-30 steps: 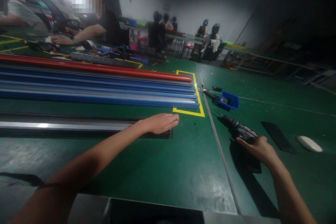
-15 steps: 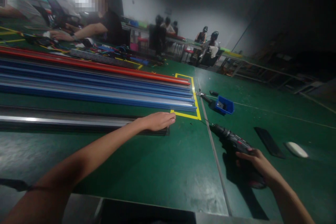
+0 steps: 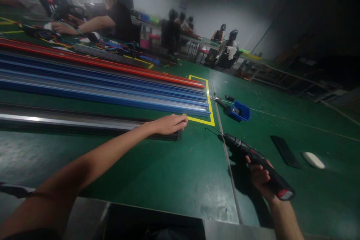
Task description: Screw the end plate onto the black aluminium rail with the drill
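Observation:
In my right hand [image 3: 263, 176] is a black cordless drill [image 3: 247, 148], with my fingers wrapped round its grip. Its long thin bit points left, toward the end of a black rail with a silver strip [image 3: 70, 120]. My left hand [image 3: 170, 123] lies over that rail's right end. Its fingers are curled together, and whatever they pinch is hidden. The bit's tip is apart from my left hand. Beyond the black rail, several blue rails [image 3: 135, 95] and a red rail [image 3: 126, 66] lie side by side, ending inside a yellow tape outline [image 3: 212, 118].
A blue bin [image 3: 240, 111] with small dark parts stands beyond the drill, beside a dark-handled tool [image 3: 221, 102]. At right lie a flat black piece [image 3: 284, 152] and a white oval object [image 3: 314, 160]. Across the green table [image 3: 185, 180], a co-worker's arm [image 3: 95, 26] reaches over cables.
My right hand has rolled the drill over, so its battery end now faces me and the curled fingers show. The bit has shifted slightly left. My left hand stays at the rail's end.

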`<state>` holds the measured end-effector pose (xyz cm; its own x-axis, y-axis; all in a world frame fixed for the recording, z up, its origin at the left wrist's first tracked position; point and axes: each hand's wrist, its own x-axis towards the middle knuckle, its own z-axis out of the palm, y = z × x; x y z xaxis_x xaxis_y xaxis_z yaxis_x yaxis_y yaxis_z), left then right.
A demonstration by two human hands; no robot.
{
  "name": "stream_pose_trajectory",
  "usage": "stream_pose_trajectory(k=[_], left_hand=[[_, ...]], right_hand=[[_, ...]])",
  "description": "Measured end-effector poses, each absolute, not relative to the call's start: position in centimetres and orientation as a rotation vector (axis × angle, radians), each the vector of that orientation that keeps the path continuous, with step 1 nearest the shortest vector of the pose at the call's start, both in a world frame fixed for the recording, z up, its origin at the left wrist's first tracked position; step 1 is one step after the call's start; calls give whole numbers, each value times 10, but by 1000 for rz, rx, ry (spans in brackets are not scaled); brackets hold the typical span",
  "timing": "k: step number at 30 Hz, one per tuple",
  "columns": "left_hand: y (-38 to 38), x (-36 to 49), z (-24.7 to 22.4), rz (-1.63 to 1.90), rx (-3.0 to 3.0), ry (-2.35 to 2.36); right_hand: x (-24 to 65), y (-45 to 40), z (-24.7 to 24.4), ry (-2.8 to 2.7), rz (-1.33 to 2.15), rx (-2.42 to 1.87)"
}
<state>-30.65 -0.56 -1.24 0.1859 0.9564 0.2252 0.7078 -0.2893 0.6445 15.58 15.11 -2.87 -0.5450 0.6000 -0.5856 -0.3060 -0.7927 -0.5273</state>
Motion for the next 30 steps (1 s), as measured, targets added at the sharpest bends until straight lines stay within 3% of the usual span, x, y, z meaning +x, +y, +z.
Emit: stream_pose_trajectory(k=[6, 14, 20, 30], left_hand=[[-4, -306, -13, 1000, 2074, 1518], [-3, -308, -12, 1363, 2002, 1537], [-5, -308, -8, 1511, 1816, 1540], [-1, -314, -5, 1766, 1365, 1352]], right_hand=[[156, 170, -28, -1044, 2320, -1214], [145, 161, -38, -805, 2541, -760], [124, 141, -25, -885, 2426, -619], [15, 136, -15, -935, 2744, 372]])
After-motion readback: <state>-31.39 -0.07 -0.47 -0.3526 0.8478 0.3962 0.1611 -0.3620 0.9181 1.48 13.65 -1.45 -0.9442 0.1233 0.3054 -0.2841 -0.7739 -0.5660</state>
